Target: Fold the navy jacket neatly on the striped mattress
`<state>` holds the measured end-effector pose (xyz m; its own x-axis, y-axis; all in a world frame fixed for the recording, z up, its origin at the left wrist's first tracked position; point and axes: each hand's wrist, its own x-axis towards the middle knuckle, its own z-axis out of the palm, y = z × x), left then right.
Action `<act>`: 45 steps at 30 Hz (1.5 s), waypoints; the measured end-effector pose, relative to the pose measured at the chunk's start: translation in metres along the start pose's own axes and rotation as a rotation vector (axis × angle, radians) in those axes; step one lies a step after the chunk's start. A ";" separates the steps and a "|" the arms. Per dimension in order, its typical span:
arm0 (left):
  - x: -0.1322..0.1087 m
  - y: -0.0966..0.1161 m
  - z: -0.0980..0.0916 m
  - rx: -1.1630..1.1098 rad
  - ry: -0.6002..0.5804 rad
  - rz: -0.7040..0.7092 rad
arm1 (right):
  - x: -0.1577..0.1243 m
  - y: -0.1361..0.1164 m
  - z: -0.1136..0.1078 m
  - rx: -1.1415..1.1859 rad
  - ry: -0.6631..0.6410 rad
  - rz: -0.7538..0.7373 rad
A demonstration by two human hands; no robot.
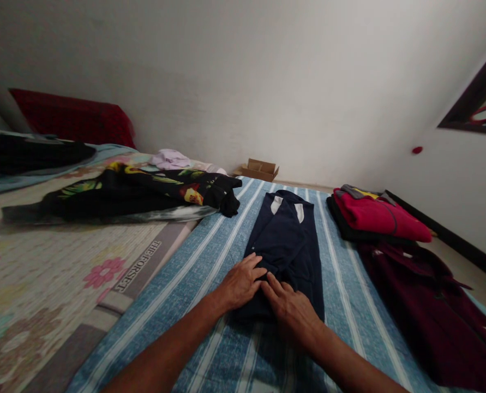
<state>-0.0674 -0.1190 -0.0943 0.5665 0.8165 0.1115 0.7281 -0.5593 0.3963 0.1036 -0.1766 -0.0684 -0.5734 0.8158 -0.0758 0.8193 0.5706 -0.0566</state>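
A navy blue garment with two white patches near its far end (286,234) lies folded lengthwise on the blue striped sheet (210,256). My left hand (243,281) rests on the garment's near left part, fingers spread and pointing away from me. Close beside it, my right hand (289,305) lies on the near part of the same garment with its fingers extended. The fingertips of both hands are almost together, on the cloth. Neither hand is wrapped round anything.
Left, a black floral garment (144,194) and a lilac cloth (169,159) lie on a flowered mat (79,245). A cardboard box (261,169) stands by the wall. Right, folded pink clothing (379,215) is stacked beyond a maroon garment (431,311).
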 end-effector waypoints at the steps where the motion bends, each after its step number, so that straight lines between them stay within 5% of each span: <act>1: 0.000 0.000 -0.001 -0.018 -0.009 -0.003 | 0.001 0.002 -0.002 0.017 -0.001 -0.011; 11: -0.001 -0.001 -0.008 -0.046 -0.080 -0.027 | 0.010 0.000 0.008 -0.112 0.016 -0.025; 22: 0.002 -0.002 -0.022 -0.110 -0.063 0.008 | 0.023 0.024 -0.027 0.200 -0.098 -0.068; 30: -0.019 -0.008 -0.049 -0.219 -0.303 0.054 | 0.028 0.047 -0.029 0.456 -0.091 -0.118; 39: 0.001 -0.035 -0.024 0.022 -0.061 0.241 | 0.032 0.058 -0.032 0.573 -0.087 -0.139; 45: 0.024 -0.036 -0.028 0.021 -0.073 0.355 | 0.032 0.062 -0.046 0.650 -0.099 -0.176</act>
<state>-0.0909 -0.0746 -0.0804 0.8106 0.5594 0.1735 0.4887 -0.8092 0.3261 0.1367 -0.1107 -0.0282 -0.7209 0.6859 -0.0993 0.5633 0.4964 -0.6606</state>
